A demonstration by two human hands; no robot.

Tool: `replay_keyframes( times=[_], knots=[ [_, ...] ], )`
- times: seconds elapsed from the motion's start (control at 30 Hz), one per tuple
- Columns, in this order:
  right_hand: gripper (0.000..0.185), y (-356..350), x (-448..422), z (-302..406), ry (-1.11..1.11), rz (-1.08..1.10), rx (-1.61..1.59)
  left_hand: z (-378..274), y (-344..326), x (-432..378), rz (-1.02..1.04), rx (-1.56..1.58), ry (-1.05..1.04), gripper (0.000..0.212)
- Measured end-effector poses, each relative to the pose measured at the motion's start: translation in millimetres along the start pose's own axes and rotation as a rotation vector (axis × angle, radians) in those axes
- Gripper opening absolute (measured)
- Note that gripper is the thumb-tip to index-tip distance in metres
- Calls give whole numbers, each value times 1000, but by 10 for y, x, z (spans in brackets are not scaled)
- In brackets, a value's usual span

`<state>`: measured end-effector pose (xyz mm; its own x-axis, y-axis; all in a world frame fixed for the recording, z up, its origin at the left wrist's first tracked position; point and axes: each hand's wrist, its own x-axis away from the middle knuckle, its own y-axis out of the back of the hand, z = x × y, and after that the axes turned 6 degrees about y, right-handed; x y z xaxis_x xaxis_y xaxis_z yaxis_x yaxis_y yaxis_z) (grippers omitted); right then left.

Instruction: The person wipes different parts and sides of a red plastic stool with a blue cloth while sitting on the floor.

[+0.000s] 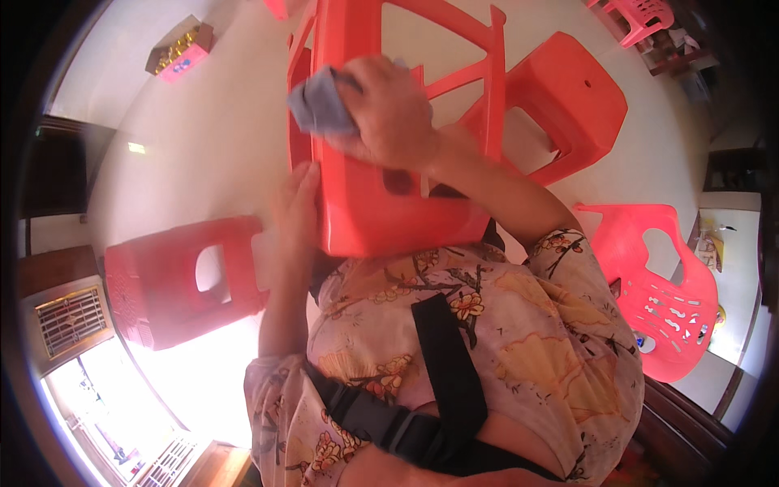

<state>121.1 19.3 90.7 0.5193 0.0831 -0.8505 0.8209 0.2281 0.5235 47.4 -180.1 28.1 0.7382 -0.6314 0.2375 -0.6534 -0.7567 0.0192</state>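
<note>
A red plastic stool (389, 225) lies tipped on its side against my body, legs pointing away from me. My right hand (389, 115) presses a bunched grey-blue cloth (322, 106) against the stool's side, and the hand is slightly blurred. At the stool's left edge, my left hand (298, 198) grips the rim near the seat. Its fingertips show against the red plastic, while the thumb cannot be made out. Part of the stool's far end runs out of the picture at the top.
A second red stool (566, 103) lies tilted beyond my right arm. Another red stool (182, 280) is on the floor to my left. A pink-red plastic chair (663, 298) stands at right. An open carton (181, 49) with gold-coloured items sits on the pale floor (201, 140).
</note>
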Motion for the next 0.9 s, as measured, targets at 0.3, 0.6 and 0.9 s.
replay_keyframes(
  times=[0.3, 0.6, 0.9],
  knots=[
    [49, -2, -667, -895, -134, -22, 240, 263, -14, 163, -172, -15, -60, 27],
    [39, 427, -958, -1667, -430, -578, 32, 130, -60, 247, -69, -118, -42, 29],
    [46, -191, 200, -1885, -232, -157, 468, 100, -72, 218, 2, -45, -42, 27]
  ],
)
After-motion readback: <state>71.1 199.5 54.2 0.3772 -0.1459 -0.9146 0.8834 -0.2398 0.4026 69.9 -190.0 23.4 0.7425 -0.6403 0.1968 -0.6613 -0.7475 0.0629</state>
